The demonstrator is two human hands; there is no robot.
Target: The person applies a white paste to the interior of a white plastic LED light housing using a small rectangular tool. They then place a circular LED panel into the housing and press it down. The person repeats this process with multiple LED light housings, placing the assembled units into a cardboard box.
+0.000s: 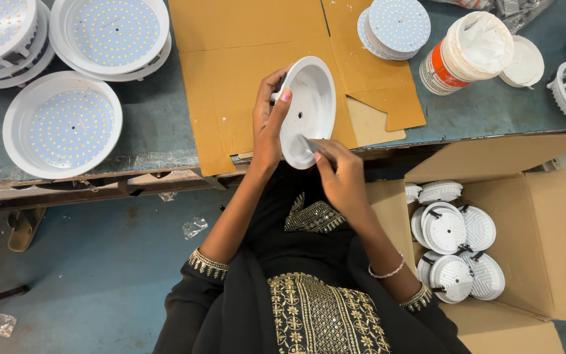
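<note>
Item in hand: white round lamp housing, shallow dish shape, empty inside, small hole at its centre; held tilted on edge above the flattened cardboard sheet at the front of the bench.
Left hand: closed on the housing's left rim, thumb on the inner face, fingers behind.
Right hand: pinched narrow around a small grey flat-tipped tool, tip touching the inner wall near the lower rim.
Tool contents: cannot tell whether the tip carries any paste.
Open tub: white with an orange band, white paste inside; stands at the far right of the bench, its lid just beside it.
Disc stack: round boards dotted with small emitters, near the tub, on the cardboard's far edge.
Fitted housings: three or more white dishes with dotted boards inside, at the bench's left end.
Carton: open brown box to the person's right, holding finned white backs packed close together.
Handling note: in my judgement the work goes best with the rim gripped firmly, the dish kept tilted toward the eye, and the tip drawn in light, even strokes so the central hole stays unclogged and the thumb stays off the worked area.
</note>
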